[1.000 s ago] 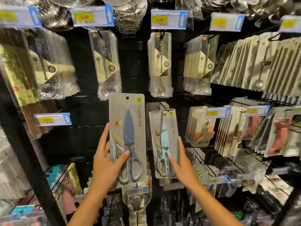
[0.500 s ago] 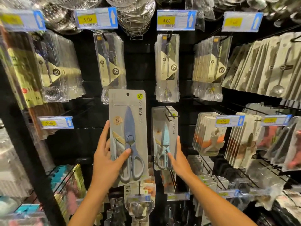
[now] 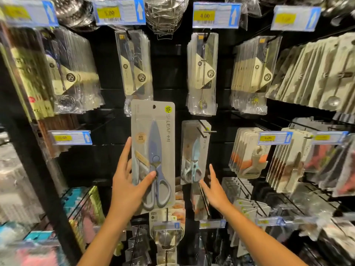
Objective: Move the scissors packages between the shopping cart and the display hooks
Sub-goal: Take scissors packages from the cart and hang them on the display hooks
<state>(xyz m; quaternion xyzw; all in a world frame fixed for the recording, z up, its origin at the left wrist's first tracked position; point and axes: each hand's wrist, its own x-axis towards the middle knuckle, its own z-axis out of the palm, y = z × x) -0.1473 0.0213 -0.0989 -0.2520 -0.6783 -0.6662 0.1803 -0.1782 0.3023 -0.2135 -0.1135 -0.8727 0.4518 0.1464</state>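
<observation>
Upright, a grey "SALEAF" card of blue-handled scissors [image 3: 153, 156] sits gripped in the left hand [image 3: 128, 186], under a yellow "5.00" price tag [image 3: 108, 13], while the right hand [image 3: 215, 188] spreads empty.

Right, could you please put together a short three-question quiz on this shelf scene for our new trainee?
1. True or false: the left hand holds the grey card package of blue-grey scissors with the thumb across its front.
2. What does the black metal display hook carry? A) hanging packs of light-blue scissors B) nothing
3. Fill in: the right hand has its fingers ____ just below the hanging packs.

Key: 1 true; 2 A; 3 straight, gripping nothing.
</observation>
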